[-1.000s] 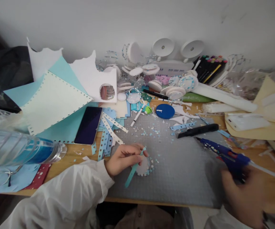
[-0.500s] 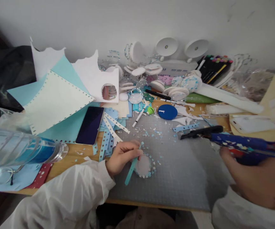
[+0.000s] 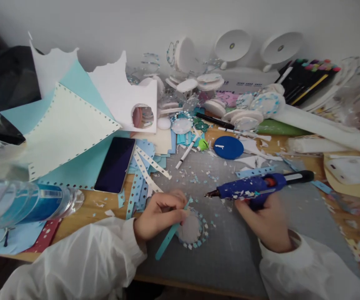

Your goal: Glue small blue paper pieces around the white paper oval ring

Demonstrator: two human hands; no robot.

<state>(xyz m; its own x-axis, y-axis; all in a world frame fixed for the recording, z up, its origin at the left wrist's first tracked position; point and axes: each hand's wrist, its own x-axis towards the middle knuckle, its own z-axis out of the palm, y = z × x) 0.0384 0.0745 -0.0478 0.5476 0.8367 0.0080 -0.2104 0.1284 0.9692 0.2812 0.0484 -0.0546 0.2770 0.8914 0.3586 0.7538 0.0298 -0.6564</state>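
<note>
My left hand (image 3: 162, 212) pinches a pair of turquoise tweezers (image 3: 167, 242), their flat end pointing down toward me. Just beyond my fingertips, a small pale blue paper bit (image 3: 190, 201) shows at the tweezers' tip. Under and beside that hand lies a whitish round disc (image 3: 189, 228), its edge ringed with little white and blue paper pieces. My right hand (image 3: 265, 221) is wrapped round the handle of a blue hot glue gun (image 3: 250, 188). Its nozzle points left, above the mat and apart from the disc. Paper bits cling to the gun's body.
A grey cutting mat (image 3: 229, 258) bears scattered paper bits. Left are a phone (image 3: 115, 164), a plastic bottle (image 3: 30, 204) and punched paper sheets (image 3: 70, 129). Behind lie a blue oval disc (image 3: 228, 147), a white pen (image 3: 186, 152), stacked white discs (image 3: 210, 81) and markers (image 3: 311, 81).
My right hand has brought the glue gun from the right side in over the mat, near the disc. My left hand stays by the disc with the tweezers.
</note>
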